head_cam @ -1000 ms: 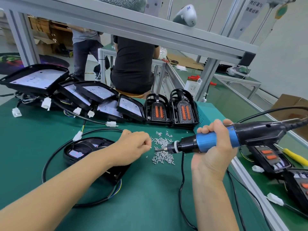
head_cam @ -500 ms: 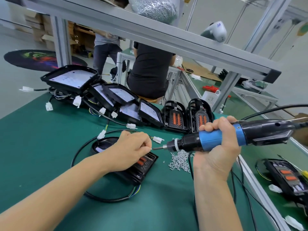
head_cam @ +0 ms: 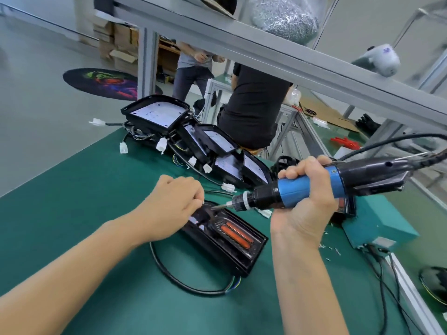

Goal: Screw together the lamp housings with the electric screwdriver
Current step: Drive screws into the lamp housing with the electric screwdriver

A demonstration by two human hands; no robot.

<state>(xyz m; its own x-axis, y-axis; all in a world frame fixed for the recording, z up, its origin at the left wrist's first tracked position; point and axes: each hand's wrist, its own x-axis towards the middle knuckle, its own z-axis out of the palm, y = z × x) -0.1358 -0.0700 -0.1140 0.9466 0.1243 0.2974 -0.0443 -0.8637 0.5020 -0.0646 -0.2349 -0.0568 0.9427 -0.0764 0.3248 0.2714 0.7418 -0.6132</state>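
Head view: right hand (head_cam: pixel 306 201) grips blue screwdriver (head_cam: pixel 302 187); left hand (head_cam: pixel 174 204) pinches screw (head_cam: pixel 202 202) (black housing (head_cam: pixel 232 240) below).

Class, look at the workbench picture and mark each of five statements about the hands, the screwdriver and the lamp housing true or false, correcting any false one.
1. The right hand grips the screwdriver by its blue sleeve. True.
2. The screwdriver stands upright, bit pointing straight down. False: it lies nearly level, bit pointing left towards the left hand.
3. The left hand pinches a small screw at its fingertips. True.
4. The housing under the hands shows two green strips. False: the strips are orange.
5. The bench mat is red. False: it is green.
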